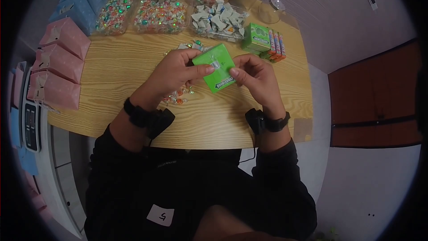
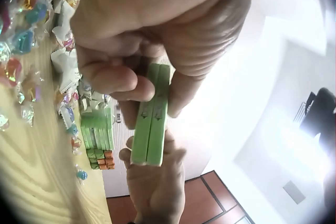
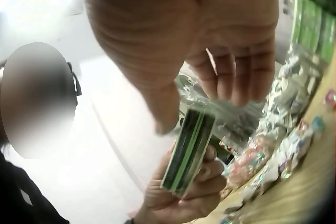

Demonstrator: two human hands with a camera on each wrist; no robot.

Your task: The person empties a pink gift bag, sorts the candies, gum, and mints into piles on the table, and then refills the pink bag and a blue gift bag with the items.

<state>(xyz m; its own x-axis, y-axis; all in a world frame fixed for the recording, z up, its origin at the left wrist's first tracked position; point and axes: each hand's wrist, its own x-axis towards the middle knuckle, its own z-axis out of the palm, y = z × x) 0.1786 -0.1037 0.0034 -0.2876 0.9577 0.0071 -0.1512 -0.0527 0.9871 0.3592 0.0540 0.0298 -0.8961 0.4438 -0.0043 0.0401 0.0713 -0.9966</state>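
Note:
Two thin green Doublemint gum packs [image 1: 217, 72], stacked flat against each other, are held up over the table. My left hand [image 1: 174, 69] pinches them, thumb across the front face and fingers behind. In the left wrist view the gum packs [image 2: 150, 121] appear edge-on with a narrow seam between them. My right hand [image 1: 258, 78] is at their right edge, its thumb tip overlapping the edge in the head view. From the right wrist, the right hand [image 3: 194, 40] has thumb and fingers spread apart, just above the end of the packs [image 3: 189, 150].
Wrapped candies [image 1: 176, 98] lie on the wooden table [image 1: 111, 80] under the hands. Tubs of candies [image 1: 161, 15] and white packets [image 1: 218, 20] stand behind. More green gum packs [image 1: 256, 38] and candy sticks [image 1: 277, 44] are at back right; pink bags [image 1: 64, 64] and blue bags [image 1: 78, 9] line the left.

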